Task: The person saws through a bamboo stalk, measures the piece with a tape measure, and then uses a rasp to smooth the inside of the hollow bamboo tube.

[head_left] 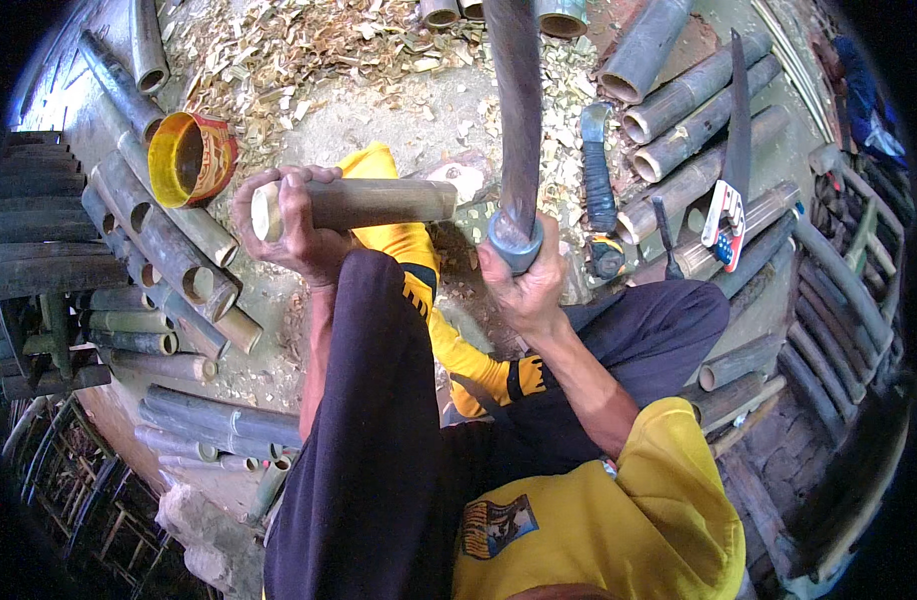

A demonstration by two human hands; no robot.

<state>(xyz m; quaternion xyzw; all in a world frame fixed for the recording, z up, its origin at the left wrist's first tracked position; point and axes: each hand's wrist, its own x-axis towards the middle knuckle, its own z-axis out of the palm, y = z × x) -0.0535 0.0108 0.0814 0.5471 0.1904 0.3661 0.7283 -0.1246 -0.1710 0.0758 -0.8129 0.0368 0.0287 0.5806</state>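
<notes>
My left hand (301,225) is wrapped round the left end of a short bamboo piece (384,203), which lies level in front of my knee. In my right hand (529,285) is the handle of what looks like a machete (519,120). Its long dark blade rises from a blue-grey collar toward the top edge of the picture, and its tip is out of view. The blade stands apart from the bamboo piece, just right of its cut end. Yellow cloth with black markings (409,255) lies behind and below the bamboo.
Pale wood chips (309,60) litter the ground ahead. Left are a yellow-red tub (189,160) and bamboo tubes with holes (169,245). To the right lie a tool with a black-wrapped handle (600,185), a handsaw (736,140) and several bamboo tubes (689,100).
</notes>
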